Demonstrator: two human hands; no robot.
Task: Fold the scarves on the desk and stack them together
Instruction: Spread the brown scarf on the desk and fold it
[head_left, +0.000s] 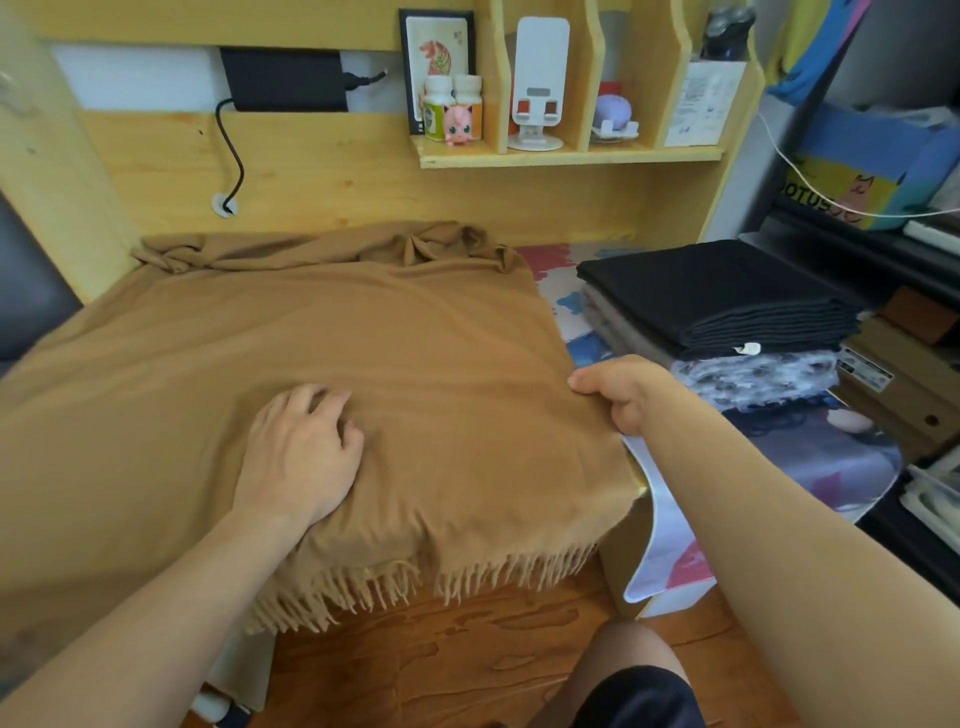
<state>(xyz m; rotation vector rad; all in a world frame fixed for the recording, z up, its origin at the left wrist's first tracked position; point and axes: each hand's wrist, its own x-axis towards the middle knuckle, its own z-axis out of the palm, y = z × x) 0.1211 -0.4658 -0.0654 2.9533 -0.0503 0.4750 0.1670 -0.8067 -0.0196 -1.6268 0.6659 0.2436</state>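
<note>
A large tan scarf (322, 332) lies spread over most of the desk, bunched along the far edge, its fringe hanging over the near edge. My left hand (301, 452) rests on the scarf near the front, fingers loosely curled against the cloth. At the scarf's right edge my right hand (621, 392) pinches the cloth. To the right a stack of folded scarves sits on the desk: a black one (722, 296) on top, a grey one (618, 325) below it, and a mottled grey-white one (753, 379) nearest me.
A printed desk mat (810, 462) covers the right part of the desk. A wooden shelf (566, 156) at the back holds bottles, a pink figure and a phone stand. A black cable (231, 150) hangs down the back panel. Boxes and shelving stand at the right.
</note>
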